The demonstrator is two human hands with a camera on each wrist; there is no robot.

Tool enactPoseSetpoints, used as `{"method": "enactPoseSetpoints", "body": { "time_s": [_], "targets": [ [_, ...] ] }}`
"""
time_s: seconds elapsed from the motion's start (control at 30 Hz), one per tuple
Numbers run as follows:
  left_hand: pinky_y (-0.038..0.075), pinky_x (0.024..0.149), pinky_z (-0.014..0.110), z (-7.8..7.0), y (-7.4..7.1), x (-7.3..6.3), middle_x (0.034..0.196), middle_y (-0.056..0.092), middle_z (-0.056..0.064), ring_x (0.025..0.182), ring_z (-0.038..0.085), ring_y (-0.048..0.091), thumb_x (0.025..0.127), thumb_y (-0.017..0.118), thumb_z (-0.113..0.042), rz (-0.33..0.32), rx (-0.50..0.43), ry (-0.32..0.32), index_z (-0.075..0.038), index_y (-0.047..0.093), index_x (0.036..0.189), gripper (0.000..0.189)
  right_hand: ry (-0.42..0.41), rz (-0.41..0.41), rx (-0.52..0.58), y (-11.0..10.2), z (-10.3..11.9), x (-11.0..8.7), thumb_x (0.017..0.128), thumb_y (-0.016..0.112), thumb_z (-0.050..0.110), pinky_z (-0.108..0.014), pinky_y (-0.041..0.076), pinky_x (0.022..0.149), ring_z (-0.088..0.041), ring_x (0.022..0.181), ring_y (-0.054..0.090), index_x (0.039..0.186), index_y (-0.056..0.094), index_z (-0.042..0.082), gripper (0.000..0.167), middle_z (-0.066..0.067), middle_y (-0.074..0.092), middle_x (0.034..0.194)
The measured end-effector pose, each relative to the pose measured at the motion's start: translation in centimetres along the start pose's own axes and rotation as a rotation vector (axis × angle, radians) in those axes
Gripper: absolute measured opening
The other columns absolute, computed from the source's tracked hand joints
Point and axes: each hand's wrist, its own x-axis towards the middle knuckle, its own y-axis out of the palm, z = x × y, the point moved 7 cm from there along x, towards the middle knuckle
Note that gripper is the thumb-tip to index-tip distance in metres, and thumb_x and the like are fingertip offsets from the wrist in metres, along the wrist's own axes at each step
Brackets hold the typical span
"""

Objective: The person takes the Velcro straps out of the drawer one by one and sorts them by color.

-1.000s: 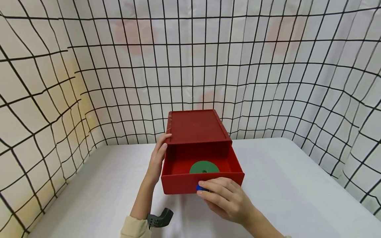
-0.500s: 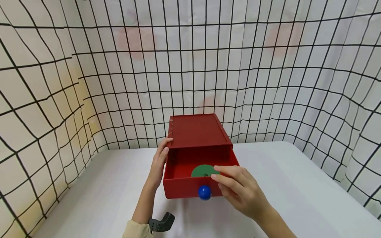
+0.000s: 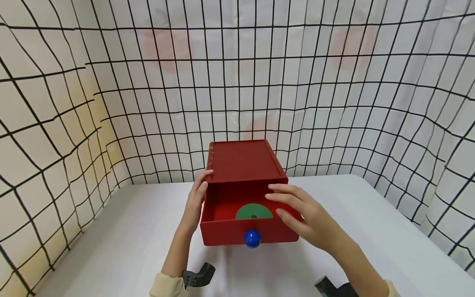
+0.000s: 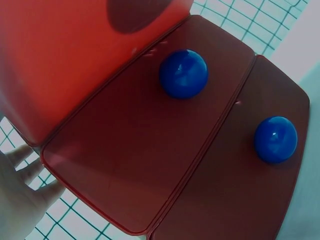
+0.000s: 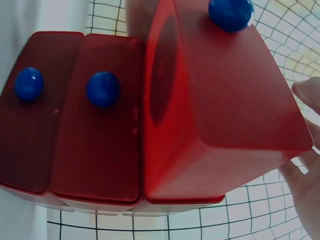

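A red drawer cabinet (image 3: 243,161) stands on the table, its top drawer (image 3: 222,234) pulled out. A blue ball-shaped knob (image 3: 252,238) sticks out from the drawer's front. Inside the drawer lies a flat green disc (image 3: 254,210) with a small dark spot at its centre; the front wall hides its near part. My left hand (image 3: 194,202) rests against the cabinet's left side, fingertips at the top edge. Over the drawer's right wall hovers my right hand (image 3: 311,216), fingers spread and holding nothing. Whether it touches the wall, I cannot tell.
Below the open drawer, two pushed-in drawers show in the left wrist view, with a middle knob (image 4: 183,74) and a lower knob (image 4: 275,139). White table surface (image 3: 122,235) surrounds the cabinet. A white wall with a black grid (image 3: 237,86) encloses the back and sides.
My right hand has let go of the blue knob, risen and moved right, to above the drawer's right wall. Its fingers have spread. My left hand stays at the cabinet's side.
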Motion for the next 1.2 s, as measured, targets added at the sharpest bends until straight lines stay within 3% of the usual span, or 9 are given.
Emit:
{"method": "enactPoseSetpoints", "body": {
  "time_s": [0.13, 0.4, 0.83, 1.2],
  "targets": [
    [0.026, 0.102, 0.055, 0.0, 0.0, 0.0, 0.143, 0.03, -0.001, 0.128, 0.021, 0.031, 0.097, 0.032, -0.034, 0.006, 0.002, -0.005, -0.022, 0.036, 0.133, 0.039, 0.062, 0.09, 0.013, 0.2, -0.8, 0.8, 0.08, 0.062, 0.0, -0.018, 0.045, 0.089, -0.015, 0.119, 0.045, 0.121, 0.056, 0.014, 0.044, -0.003, 0.051, 0.127],
    [0.026, 0.102, 0.055, -0.2, -0.4, -0.1, 0.143, 0.03, 0.0, 0.128, 0.021, 0.032, 0.097, 0.032, -0.032, -0.012, 0.011, -0.007, -0.021, 0.037, 0.133, 0.038, 0.245, 0.35, 0.216, 1.7, -2.3, 2.2, 0.088, 0.059, 0.02, -0.04, 0.044, 0.093, -0.016, 0.123, 0.044, 0.127, 0.05, 0.02, 0.04, 0.002, 0.048, 0.133],
    [0.025, 0.102, 0.055, 0.1, 0.1, -0.1, 0.144, 0.028, 0.0, 0.128, 0.021, 0.031, 0.096, 0.032, -0.037, 0.002, -0.004, -0.013, -0.02, 0.035, 0.134, 0.041, 0.322, 0.549, 0.285, 3.1, -3.7, 2.9, 0.082, 0.065, 0.028, -0.042, 0.045, 0.092, -0.018, 0.123, 0.042, 0.129, 0.049, 0.022, 0.049, 0.004, 0.048, 0.131],
    [0.025, 0.103, 0.057, -0.1, -0.1, 0.0, 0.144, 0.029, 0.003, 0.128, 0.022, 0.032, 0.097, 0.031, -0.03, -0.003, 0.009, -0.017, -0.018, 0.036, 0.134, 0.039, 0.375, 0.711, 0.235, 4.6, -4.0, 3.2, 0.08, 0.067, 0.035, -0.041, 0.042, 0.095, -0.016, 0.127, 0.038, 0.129, 0.048, 0.029, 0.053, 0.008, 0.046, 0.134]
  ]
}}
